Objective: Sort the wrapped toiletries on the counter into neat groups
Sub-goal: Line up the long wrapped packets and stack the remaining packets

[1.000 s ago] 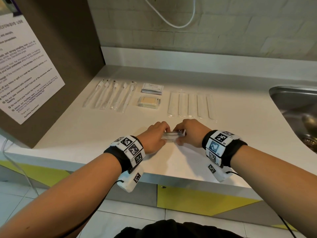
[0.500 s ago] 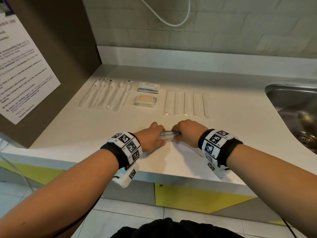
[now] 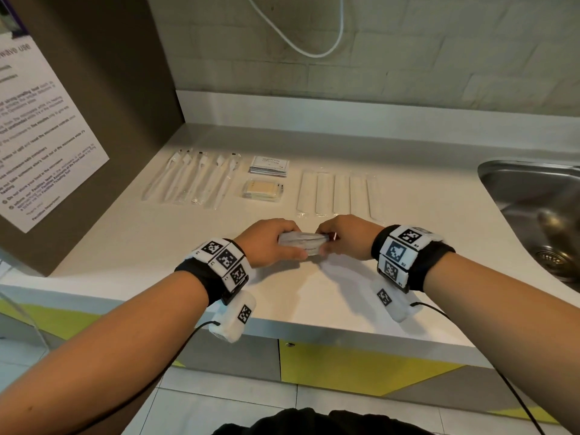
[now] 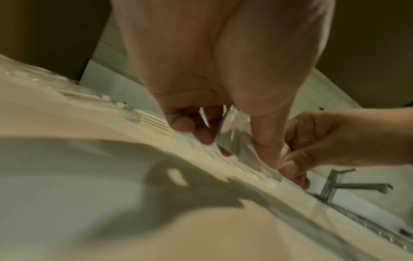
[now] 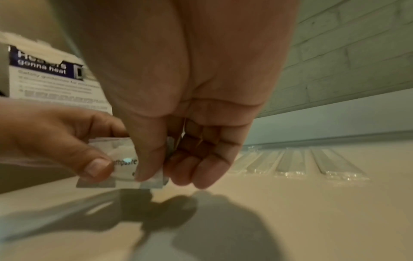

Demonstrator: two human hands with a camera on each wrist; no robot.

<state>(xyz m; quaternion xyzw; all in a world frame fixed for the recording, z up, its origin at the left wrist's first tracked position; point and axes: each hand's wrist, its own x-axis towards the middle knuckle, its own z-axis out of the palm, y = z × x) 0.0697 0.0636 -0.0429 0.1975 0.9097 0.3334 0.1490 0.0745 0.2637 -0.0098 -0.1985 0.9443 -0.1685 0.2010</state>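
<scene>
A small stack of wrapped toothpaste sachets [image 3: 302, 243] is held just above the counter [image 3: 314, 290] near its front edge. My left hand [image 3: 266, 243] pinches its left end, thumb in front, and my right hand [image 3: 346, 235] pinches its right end. The right wrist view shows the sachets [image 5: 125, 164] between both thumbs and the printed word "toothpaste". In the left wrist view the sachets [image 4: 236, 141] show edge-on between my fingers. Behind lie a row of wrapped toothbrushes [image 3: 194, 178], a stack of flat white sachets [image 3: 269, 166], a clear pack of beige items [image 3: 263, 189] and a row of long white wrapped sticks [image 3: 339, 194].
A steel sink [image 3: 536, 208] is set into the counter at the right, its tap [image 4: 344, 183] seen in the left wrist view. A brown cabinet side with a printed notice [image 3: 40, 146] walls the left. A white cable [image 3: 301, 39] hangs on the brick wall behind.
Both hands stay together on the toothpaste sachets at the same spot, fingers shifting slightly on the stack. The laid-out rows have not moved.
</scene>
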